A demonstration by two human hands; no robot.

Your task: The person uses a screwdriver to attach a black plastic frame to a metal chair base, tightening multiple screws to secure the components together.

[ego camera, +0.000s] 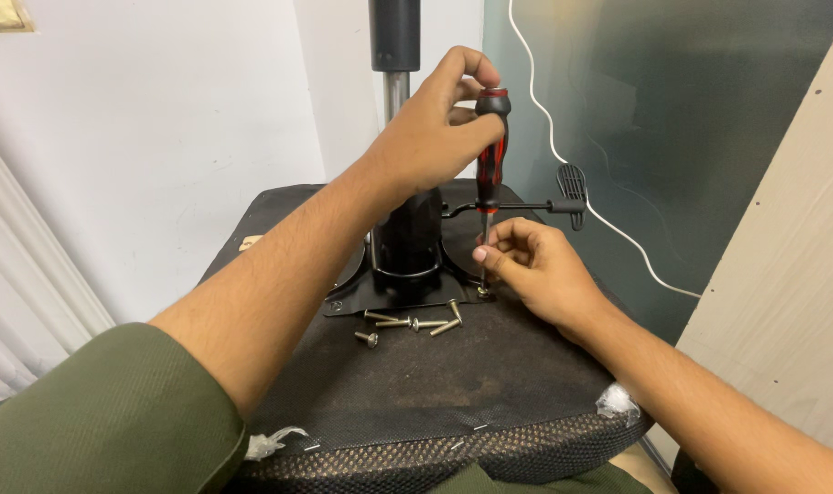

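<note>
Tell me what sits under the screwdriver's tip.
The screwdriver stands upright over a screw at the black metal plate's corner. Right hand fingers cover the tip's seating.

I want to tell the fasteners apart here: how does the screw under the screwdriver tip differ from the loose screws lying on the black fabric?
The screw under the screwdriver tip stands upright at the corner of the black metal plate; the loose screws lie flat on the black fabric in front of the plate. The right hand steadies the first by the shaft; no hand touches the loose ones. The left hand holds the handle. All look silver-coloured.
</note>
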